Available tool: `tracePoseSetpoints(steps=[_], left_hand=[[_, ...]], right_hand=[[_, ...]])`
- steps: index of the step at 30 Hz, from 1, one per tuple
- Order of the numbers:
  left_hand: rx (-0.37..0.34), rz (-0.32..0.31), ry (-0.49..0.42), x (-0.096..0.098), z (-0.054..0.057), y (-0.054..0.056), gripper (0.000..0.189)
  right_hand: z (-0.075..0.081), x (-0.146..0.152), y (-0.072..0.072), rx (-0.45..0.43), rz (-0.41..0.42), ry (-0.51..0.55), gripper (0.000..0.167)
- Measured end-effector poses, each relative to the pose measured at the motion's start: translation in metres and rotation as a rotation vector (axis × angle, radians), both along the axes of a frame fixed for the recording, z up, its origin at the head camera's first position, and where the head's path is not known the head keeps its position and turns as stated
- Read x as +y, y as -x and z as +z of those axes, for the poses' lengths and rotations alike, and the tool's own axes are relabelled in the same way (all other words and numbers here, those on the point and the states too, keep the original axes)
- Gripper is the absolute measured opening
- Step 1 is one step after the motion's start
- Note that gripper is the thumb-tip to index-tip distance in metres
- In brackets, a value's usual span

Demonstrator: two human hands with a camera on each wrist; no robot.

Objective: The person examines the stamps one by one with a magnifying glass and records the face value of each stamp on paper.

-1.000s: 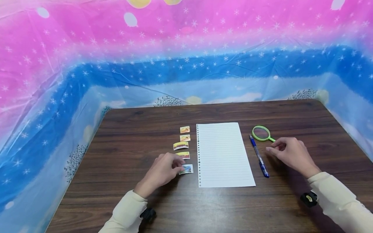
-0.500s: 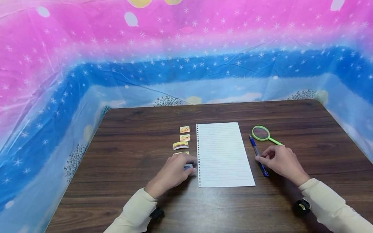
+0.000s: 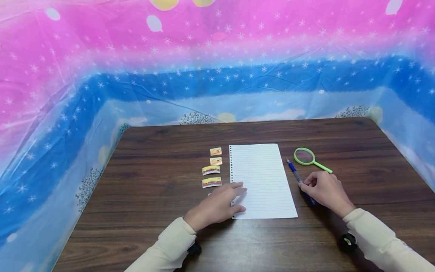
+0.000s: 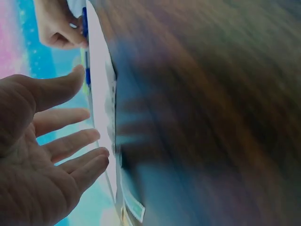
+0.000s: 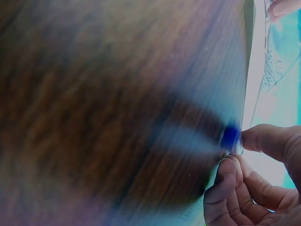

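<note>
My left hand reaches over the lower left edge of a lined sheet of paper, its fingers spread and holding nothing. In the left wrist view, the same hand shows straight, parted fingers beside the sheet. My right hand pinches a blue pen between thumb and fingers, just right of the paper. The pen's blue end shows at the fingertips in the right wrist view. Several stamps form a column left of the sheet, among them a yellow and red one. The lowest stamp is mostly hidden by my left hand.
A green magnifying glass lies beyond my right hand, its handle pointing toward it. The brown wooden table is bordered at the back and sides by a pink and blue snowflake-print cloth.
My left hand has moved right from the lowest stamp onto the paper's edge. My right hand has moved left from the magnifying glass handle to the pen, whose tip has shifted slightly left.
</note>
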State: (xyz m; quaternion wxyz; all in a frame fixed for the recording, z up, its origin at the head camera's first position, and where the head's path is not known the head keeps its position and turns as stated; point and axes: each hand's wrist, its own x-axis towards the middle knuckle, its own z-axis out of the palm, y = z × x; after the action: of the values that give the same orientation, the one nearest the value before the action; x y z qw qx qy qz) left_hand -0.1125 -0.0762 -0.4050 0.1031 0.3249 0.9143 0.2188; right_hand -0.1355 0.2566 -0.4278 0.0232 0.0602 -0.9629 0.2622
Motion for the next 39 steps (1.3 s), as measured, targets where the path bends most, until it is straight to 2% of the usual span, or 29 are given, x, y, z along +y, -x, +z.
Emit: tracePoseSetpoints(steps=[6,13,22,30,39], left_hand=[[0.017,-0.065,0.033,0.005,-0.005,0.000,0.052],[0.016,-0.085,0.058,0.008,-0.005,0.000,0.051],[-0.010,-0.092,0.099,0.012,-0.006,0.000,0.054],[-0.003,-0.099,0.092,0.014,-0.007,0.001,0.055],[-0.024,-0.103,0.071,0.014,-0.008,0.003,0.056]], right_hand=[[0.001,0.000,0.000,-0.024,-0.020,0.009,0.013],[0.004,0.003,0.000,-0.025,-0.042,0.028,0.014],[0.012,0.010,0.002,0.012,-0.018,0.086,0.017],[0.019,0.015,0.003,-0.021,-0.001,0.252,0.027],[0.023,0.020,0.008,-0.060,0.007,0.408,0.029]])
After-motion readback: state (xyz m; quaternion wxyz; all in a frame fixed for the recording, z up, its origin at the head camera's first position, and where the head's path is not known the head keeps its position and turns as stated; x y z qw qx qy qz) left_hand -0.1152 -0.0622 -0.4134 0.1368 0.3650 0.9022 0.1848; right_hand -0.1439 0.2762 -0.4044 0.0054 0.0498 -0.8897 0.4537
